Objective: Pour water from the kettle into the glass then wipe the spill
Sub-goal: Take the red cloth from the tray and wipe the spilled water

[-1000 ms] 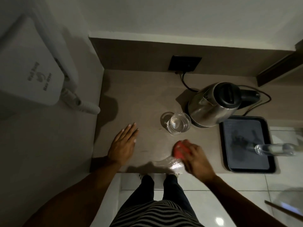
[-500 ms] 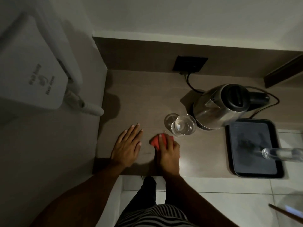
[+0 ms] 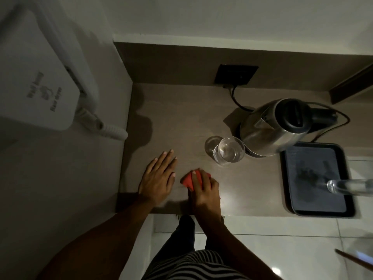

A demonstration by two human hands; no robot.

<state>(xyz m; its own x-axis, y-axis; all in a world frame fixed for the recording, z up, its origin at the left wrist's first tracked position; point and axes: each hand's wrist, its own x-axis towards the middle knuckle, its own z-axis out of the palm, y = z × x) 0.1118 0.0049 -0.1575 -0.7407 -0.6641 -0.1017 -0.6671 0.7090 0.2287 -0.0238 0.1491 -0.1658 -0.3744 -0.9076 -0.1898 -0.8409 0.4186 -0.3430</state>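
A steel kettle (image 3: 268,128) with a black lid stands on the brown counter (image 3: 181,122), its cord running to a wall socket. Just left of the kettle is a clear glass (image 3: 229,151) holding water. My right hand (image 3: 203,188) presses a red cloth (image 3: 188,179) flat on the counter near the front edge, below and left of the glass. Beside it, my left hand (image 3: 159,178) lies flat on the counter with fingers spread and nothing in it.
A black tray (image 3: 314,178) lies at the right of the counter, with a clear bottle (image 3: 351,185) over its right side. A white wall-mounted unit (image 3: 36,77) with a coiled cord hangs at the left. Tiled floor lies below the counter's front edge.
My right hand has slid the red cloth leftward along the counter from beneath the kettle to beside my left hand. My left hand has stayed put.
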